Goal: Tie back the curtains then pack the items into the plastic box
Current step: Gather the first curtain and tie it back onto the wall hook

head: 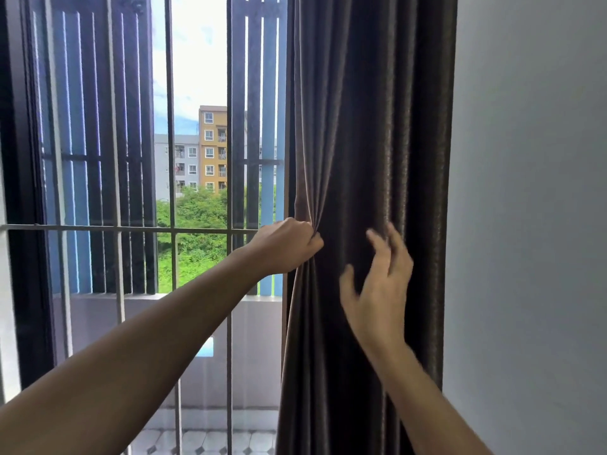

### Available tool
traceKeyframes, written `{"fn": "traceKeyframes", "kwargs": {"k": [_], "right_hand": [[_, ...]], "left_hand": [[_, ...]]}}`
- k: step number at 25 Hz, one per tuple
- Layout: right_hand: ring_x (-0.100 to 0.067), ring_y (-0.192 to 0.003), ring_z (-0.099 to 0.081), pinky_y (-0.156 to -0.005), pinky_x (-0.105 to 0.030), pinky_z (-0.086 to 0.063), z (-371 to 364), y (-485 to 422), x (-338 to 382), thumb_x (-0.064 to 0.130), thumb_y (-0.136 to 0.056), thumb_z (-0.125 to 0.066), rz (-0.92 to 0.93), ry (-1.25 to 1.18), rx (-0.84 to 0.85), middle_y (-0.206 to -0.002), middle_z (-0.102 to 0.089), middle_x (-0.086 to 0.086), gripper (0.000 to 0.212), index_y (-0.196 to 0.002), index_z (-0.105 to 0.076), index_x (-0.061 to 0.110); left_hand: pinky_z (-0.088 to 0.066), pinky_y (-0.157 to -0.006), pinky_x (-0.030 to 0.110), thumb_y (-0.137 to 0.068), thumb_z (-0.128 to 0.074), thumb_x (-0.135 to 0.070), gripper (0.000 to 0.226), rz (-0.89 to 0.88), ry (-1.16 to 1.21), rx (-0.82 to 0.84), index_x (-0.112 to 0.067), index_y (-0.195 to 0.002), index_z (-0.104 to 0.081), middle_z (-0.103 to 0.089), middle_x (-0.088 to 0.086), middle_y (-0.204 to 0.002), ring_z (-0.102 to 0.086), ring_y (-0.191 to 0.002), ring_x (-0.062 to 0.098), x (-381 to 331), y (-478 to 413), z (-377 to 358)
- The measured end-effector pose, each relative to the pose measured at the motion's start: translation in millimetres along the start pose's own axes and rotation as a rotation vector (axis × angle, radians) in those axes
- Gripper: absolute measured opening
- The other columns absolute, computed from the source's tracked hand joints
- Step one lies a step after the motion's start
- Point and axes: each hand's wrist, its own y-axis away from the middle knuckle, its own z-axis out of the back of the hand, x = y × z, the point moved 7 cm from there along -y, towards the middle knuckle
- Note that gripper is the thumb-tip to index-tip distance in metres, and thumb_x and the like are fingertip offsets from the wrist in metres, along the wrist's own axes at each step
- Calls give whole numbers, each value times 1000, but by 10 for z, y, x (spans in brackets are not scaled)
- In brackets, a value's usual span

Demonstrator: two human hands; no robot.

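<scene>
Clutching the bunched curtain (361, 126) with the left hand (285, 246), holding the blurred right hand (377, 290) at its four o'clock, fingers spread, perhaps brushing the folds.

Dark brown curtain (361, 126), hung upright in vertical folds, was found drawn close against the grey wall (525, 192). Its edge farthest from the wall was gathered into a tight bunch, gripped by the left hand (285, 246).
</scene>
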Motion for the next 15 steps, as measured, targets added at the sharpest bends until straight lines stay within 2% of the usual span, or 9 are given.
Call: {"fn": "traceKeyframes", "kwargs": {"k": [2, 3, 5, 6, 10, 15], "right_hand": [[-24, -139, -31, -113, -40, -34, -72, -300, -60, 9, -86, -65, -131, -21, 106, -153, -28, -13, 73, -146, -23, 9], [-23, -136, -37, -111, -34, -32, -129, -374, -102, 8, -87, -64, -175, -13, 176, -152, -29, -12, 79, -149, -14, 11], [-20, -115, -57, -96, -23, -41, -238, -338, -190, 3, -89, -59, -213, 7, 321, -139, -48, -12, 84, -151, -3, 15], [-19, -106, -62, -92, -24, -46, -302, -225, -220, 0, -89, -57, -218, 17, 414, -130, -56, -11, 85, -151, -1, 18], [-21, -110, -62, -101, -35, -47, -584, 533, -266, -2, -87, -53, -224, -117, 777, -122, -62, -6, 81, -151, -11, 24], [-10, -102, -62, -97, -25, -49, -611, 825, -268, 1, -87, -53, -240, -258, 855, -114, -62, 2, 72, -148, -23, 26]], "left_hand": [[-29, -49, 29, -98, -34, -30, 46, -20, 2, 14, -14, -55, -32, -40, 3, -55, -38, -47, 16, -11, 2, 4], [-28, -49, 29, -98, -34, -30, 46, -21, 8, 21, -14, -55, -32, -39, 3, -55, -38, -47, 16, -7, -1, -2], [-31, -52, 30, -98, -34, -30, 46, -8, 27, 32, -14, -55, -31, -38, 3, -55, -36, -47, 18, 15, -7, -17], [-33, -55, 31, -97, -34, -30, 46, 2, 38, 36, -13, -55, -31, -37, 3, -55, -35, -48, 19, 26, -10, -20], [-31, -53, 31, -97, -34, -28, 45, 12, 47, 48, -11, -56, -30, -38, 5, -56, -36, -48, 20, 33, -9, -20], [-33, -53, 32, -98, -34, -29, 45, 0, 98, 80, -11, -56, -32, -39, 5, -56, -37, -48, 20, 26, -32, -61]]}}
